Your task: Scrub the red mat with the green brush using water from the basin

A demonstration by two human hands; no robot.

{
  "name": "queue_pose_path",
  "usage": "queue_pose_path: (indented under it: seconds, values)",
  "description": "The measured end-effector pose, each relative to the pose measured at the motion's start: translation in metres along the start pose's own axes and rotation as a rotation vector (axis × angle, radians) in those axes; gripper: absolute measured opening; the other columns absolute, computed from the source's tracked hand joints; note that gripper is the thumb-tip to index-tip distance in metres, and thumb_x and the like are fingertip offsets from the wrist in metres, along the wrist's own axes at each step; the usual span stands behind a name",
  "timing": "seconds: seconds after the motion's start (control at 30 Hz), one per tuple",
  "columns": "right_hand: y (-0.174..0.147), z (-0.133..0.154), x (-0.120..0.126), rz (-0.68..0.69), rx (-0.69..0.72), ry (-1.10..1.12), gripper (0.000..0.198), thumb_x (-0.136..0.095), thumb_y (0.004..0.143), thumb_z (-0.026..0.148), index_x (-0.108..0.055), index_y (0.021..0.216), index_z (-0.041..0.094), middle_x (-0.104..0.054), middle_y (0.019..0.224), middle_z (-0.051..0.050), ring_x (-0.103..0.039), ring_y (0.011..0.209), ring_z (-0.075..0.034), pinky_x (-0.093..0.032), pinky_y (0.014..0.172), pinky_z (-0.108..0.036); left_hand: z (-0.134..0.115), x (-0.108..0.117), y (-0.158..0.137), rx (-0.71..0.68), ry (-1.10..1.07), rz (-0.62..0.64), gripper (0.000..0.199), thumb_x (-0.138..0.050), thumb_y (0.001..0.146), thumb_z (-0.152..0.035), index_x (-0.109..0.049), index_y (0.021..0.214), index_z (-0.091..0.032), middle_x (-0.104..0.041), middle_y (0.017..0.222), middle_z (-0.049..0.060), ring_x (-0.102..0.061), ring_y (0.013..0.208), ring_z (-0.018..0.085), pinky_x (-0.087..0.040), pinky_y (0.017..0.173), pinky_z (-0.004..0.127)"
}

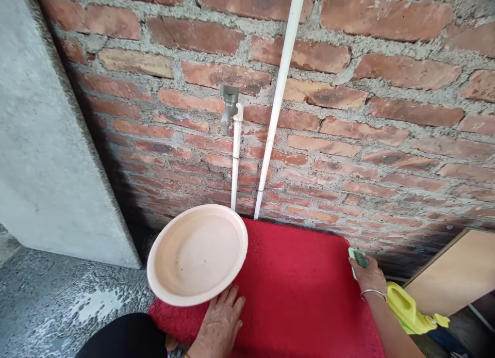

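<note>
A red cloth mat lies spread out in front of me, its far edge against the brick wall. My left hand rests flat on its near left part, fingers stretched out close to the rim of a pale pink basin. The basin sits on the mat's left side; a few dark specks show inside it. At the mat's far right corner, my right hand is closed around a small green scrubbing brush. The brush's underside is hidden.
A grey tap and two white pipes run along the brick wall. A concrete slab stands at left above wet floor. To the right are a yellow jug and a tan board.
</note>
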State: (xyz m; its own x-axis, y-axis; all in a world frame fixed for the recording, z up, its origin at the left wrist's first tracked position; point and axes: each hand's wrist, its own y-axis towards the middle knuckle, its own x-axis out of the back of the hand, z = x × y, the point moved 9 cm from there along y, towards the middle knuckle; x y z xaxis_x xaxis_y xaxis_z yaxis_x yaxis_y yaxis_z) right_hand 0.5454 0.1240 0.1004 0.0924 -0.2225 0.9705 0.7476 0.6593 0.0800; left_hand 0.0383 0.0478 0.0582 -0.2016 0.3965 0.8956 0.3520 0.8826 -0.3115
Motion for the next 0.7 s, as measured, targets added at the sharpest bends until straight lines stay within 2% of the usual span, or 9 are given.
queue_pose_path:
  seconds: [0.1,0.2,0.33,0.47,0.57,0.63,0.7]
  values:
    - [-0.022,0.022,-0.003,-0.027,0.079,0.037,0.068,-0.045,0.088,0.062,-0.052,0.139,0.018,-0.067,0.115,-0.021,-0.067,0.101,-0.031,-0.051,0.084,-0.040,-0.001,-0.002,-0.002,-0.014,-0.018,-0.037,0.049,-0.052,0.093,-0.026,-0.054,0.143,-0.025,-0.040,0.157,0.011,-0.033,0.147,0.030,-0.025,0.122,0.050]
    - [-0.064,0.078,-0.009,-0.050,0.318,0.097,0.060,-0.052,0.086,0.055,-0.055,0.135,0.020,-0.068,0.110,-0.015,-0.066,0.098,-0.027,-0.050,0.087,-0.038,-0.002,-0.001,-0.003,-0.024,-0.015,-0.058,0.048,-0.050,0.096,-0.029,-0.053,0.143,-0.025,-0.040,0.158,0.011,-0.031,0.148,0.030,-0.023,0.123,0.052]
    - [-0.158,0.179,-0.025,-0.001,0.768,0.152,0.045,-0.056,0.086,0.041,-0.062,0.127,0.024,-0.068,0.109,-0.011,-0.065,0.097,-0.025,-0.048,0.089,-0.037,-0.003,-0.002,-0.002,-0.041,-0.012,-0.080,0.048,-0.049,0.096,-0.030,-0.053,0.143,-0.025,-0.040,0.158,0.011,-0.031,0.148,0.030,-0.023,0.122,0.053]
    - [-0.238,0.245,-0.045,0.063,0.963,0.144,0.045,-0.064,0.082,0.034,-0.064,0.126,0.028,-0.068,0.114,-0.006,-0.062,0.106,-0.023,-0.045,0.095,-0.033,0.003,-0.009,0.003,-0.042,0.001,-0.095,0.048,-0.052,0.095,-0.031,-0.054,0.142,-0.025,-0.041,0.157,0.011,-0.032,0.147,0.030,-0.023,0.122,0.053]
    - [-0.260,0.264,-0.054,0.089,1.009,0.122,0.047,-0.065,0.081,0.035,-0.063,0.128,0.030,-0.068,0.114,-0.005,-0.061,0.106,-0.022,-0.043,0.096,-0.032,0.007,-0.011,0.004,-0.041,0.009,-0.110,0.048,-0.053,0.094,-0.031,-0.054,0.142,-0.027,-0.041,0.157,0.010,-0.034,0.146,0.029,-0.024,0.122,0.052]
    - [-0.252,0.260,-0.055,0.090,0.991,0.101,0.048,-0.064,0.083,0.036,-0.062,0.130,0.031,-0.068,0.115,-0.006,-0.061,0.107,-0.023,-0.042,0.097,-0.033,0.008,-0.011,0.004,-0.042,0.017,-0.113,0.047,-0.052,0.095,-0.030,-0.054,0.142,-0.028,-0.042,0.157,0.008,-0.034,0.146,0.028,-0.024,0.123,0.050]
    - [-0.228,0.244,-0.054,0.078,0.935,0.073,0.048,-0.063,0.084,0.037,-0.061,0.131,0.030,-0.067,0.117,-0.007,-0.060,0.109,-0.024,-0.041,0.098,-0.034,0.008,-0.011,0.003,-0.043,0.033,-0.115,0.047,-0.051,0.095,-0.028,-0.054,0.142,-0.029,-0.043,0.157,0.007,-0.035,0.146,0.027,-0.025,0.123,0.049]
